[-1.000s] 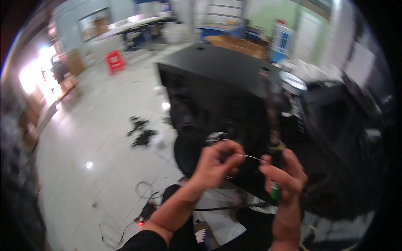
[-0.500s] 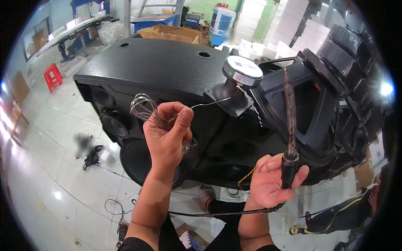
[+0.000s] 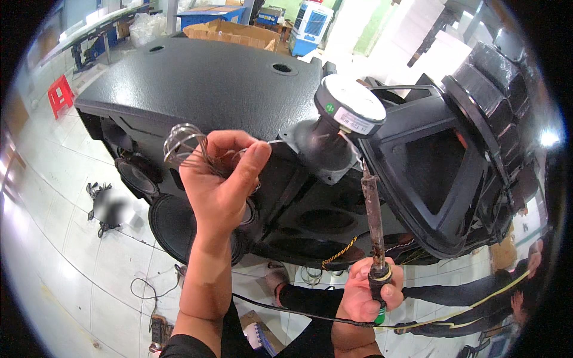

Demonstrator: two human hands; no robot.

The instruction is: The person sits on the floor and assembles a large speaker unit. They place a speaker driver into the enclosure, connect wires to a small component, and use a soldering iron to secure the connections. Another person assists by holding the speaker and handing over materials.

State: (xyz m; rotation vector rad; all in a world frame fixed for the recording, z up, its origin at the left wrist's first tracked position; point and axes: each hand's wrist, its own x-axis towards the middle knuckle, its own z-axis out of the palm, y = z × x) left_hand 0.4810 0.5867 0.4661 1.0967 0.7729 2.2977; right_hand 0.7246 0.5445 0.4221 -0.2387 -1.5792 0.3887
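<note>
My left hand [image 3: 218, 185] pinches a loose coil of thin silvery solder wire [image 3: 185, 142]. A short end of it sticks out past the fingertips toward the horn. In my closed right hand [image 3: 370, 295] is a soldering iron [image 3: 373, 218], pointing up, with a dark, stained shaft and a black and green handle. Its tip is at or very near the white twisted wires [image 3: 353, 146]; contact is unclear. Those wires hang from a round speaker driver [image 3: 352, 104] with a white top, mounted on a black horn [image 3: 325, 143] with a square flange.
A big black speaker cabinet [image 3: 197, 83] carries the horn. On the right leans a black speaker frame [image 3: 418, 161]. Yellow twisted wires [image 3: 340, 252] hang below, and the iron's black cord [image 3: 286, 311] crosses my legs. Another person's legs [image 3: 459, 304] show at lower right.
The soldering iron has swung left, its tip now beside the driver's white wires. My left hand has shifted slightly left with the solder coil. The view has moved closer to the horn.
</note>
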